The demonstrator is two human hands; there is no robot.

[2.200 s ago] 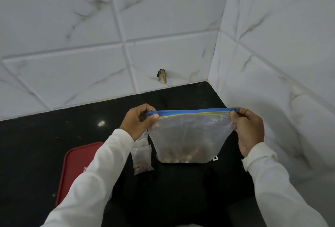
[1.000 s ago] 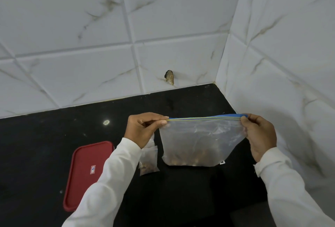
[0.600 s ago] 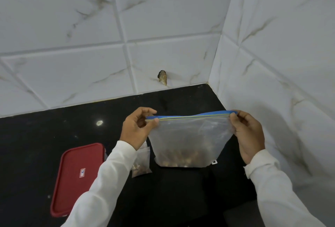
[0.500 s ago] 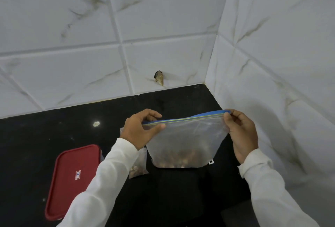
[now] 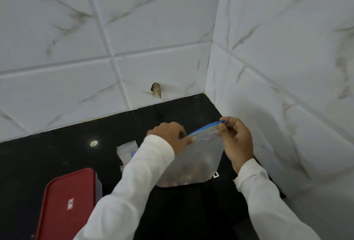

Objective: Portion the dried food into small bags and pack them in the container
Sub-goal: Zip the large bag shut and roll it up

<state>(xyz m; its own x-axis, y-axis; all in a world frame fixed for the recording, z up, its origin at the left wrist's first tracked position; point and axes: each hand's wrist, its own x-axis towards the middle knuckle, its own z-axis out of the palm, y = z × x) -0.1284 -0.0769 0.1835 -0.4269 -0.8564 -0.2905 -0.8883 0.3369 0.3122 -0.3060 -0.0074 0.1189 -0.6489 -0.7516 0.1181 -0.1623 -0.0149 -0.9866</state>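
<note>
Left hand (image 5: 170, 136) rightward (one bag (image 5: 199, 161))

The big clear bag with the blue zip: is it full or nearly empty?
Nearly empty. Brown dried food lies only in the bottom of the bag; the clear plastic above it holds nothing.

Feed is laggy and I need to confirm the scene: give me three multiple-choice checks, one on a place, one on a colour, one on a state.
1. The red-lidded container lies on which side of the big bag?
A) the person's left
B) the person's right
C) behind it
2. The zip strip is:
A) green
B) blue
C) red
3. The right hand:
A) lies flat
B) lifts the lid
C) pinches the strip
Key: 1 A, it sits lower left in view; 2 B, a blue band tops the bag; 3 C, it pinches the strip's right end.
</note>
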